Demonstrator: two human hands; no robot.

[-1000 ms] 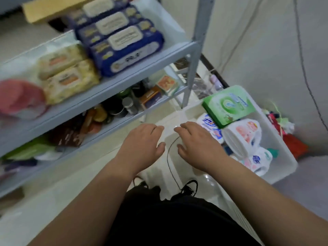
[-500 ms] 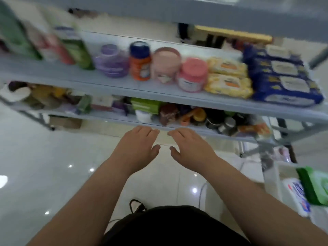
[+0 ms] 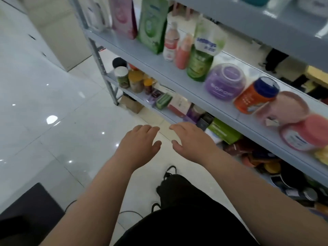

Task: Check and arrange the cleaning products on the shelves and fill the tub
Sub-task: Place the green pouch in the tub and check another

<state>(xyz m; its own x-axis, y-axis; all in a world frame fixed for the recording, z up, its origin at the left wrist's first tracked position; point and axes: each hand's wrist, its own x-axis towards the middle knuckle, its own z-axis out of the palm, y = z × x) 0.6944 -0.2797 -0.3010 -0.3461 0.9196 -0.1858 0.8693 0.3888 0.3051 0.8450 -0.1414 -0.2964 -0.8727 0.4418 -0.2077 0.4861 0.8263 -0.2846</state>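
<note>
Place: a small shop or stockroom
Shelving: grey metal rack with perforated uprights (image 3: 150, 61), several tiers
Stock: tall green refill pouch (image 3: 152, 25), round purple plastic jar (image 3: 224, 82), orange tub with blue lid (image 3: 253, 98), lined up along one tier
Floor: glossy white tiles (image 3: 44, 96) with bright reflections
Below: brown cardboard box (image 3: 132, 105) under the lowest tier

The left hand (image 3: 140, 144) and the right hand (image 3: 191, 141) hover side by side, palms down, fingers relaxed and holding nothing, in front of and below the grey middle shelf (image 3: 177, 75). Along that shelf, from its left end rightward, stand a pink pouch (image 3: 123, 16), a green pouch (image 3: 153, 23), a pale bottle (image 3: 170, 43), an orange-red bottle (image 3: 183, 52), a green refill pouch (image 3: 202, 55), a purple jar (image 3: 224, 82), an orange jar (image 3: 255, 95) with a blue lid, a pale pink tub (image 3: 287, 107) and a pink-lidded tub (image 3: 305, 134). On the lower shelf (image 3: 136, 98) beneath it sit small jars (image 3: 135, 82) and a green box (image 3: 225, 132).
</note>
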